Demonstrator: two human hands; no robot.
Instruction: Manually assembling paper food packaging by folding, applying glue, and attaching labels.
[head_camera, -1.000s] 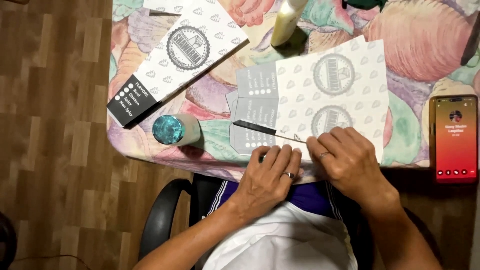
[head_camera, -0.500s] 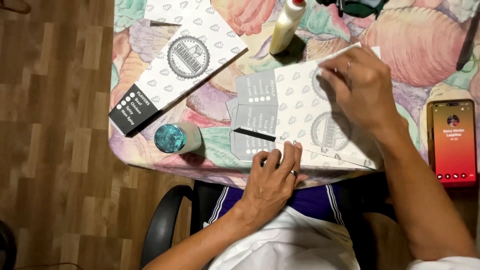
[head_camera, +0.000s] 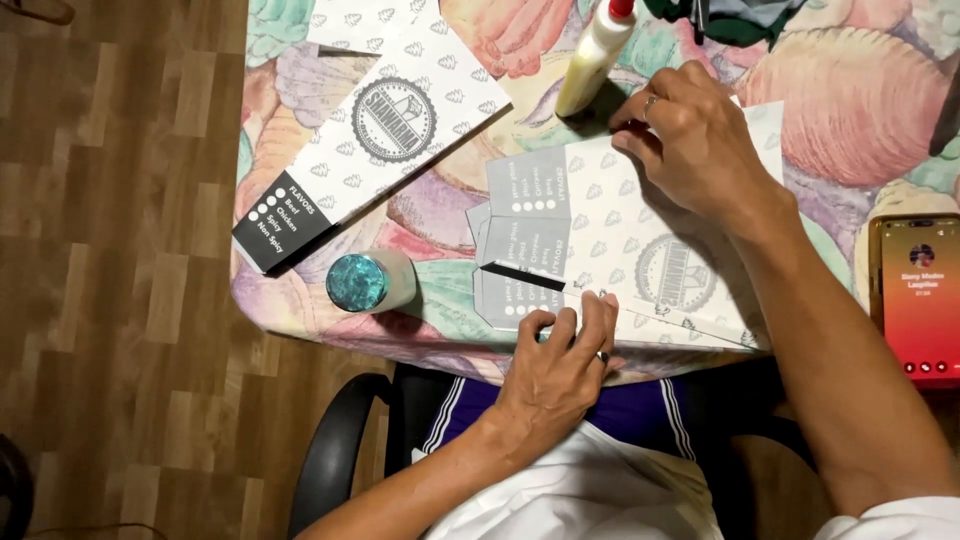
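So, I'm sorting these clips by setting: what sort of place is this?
Probably a home, not a workshop: a table under a colourful shell-patterned cloth on a wood-look floor, with a phone and glue bottle beside the flat printed cardboard box both hands press down.

A second flat printed box (head_camera: 375, 125) is laid at a slant on the tablecloth (head_camera: 860, 110), which is covered with big colourful shells. A small bottle with a shiny blue-green cap (head_camera: 368, 282) is stood near the table's edge. A phone with a lit red screen (head_camera: 918, 297) is placed at the right. A dark chair (head_camera: 345, 455) and a wooden floor (head_camera: 110, 270) are seen below.
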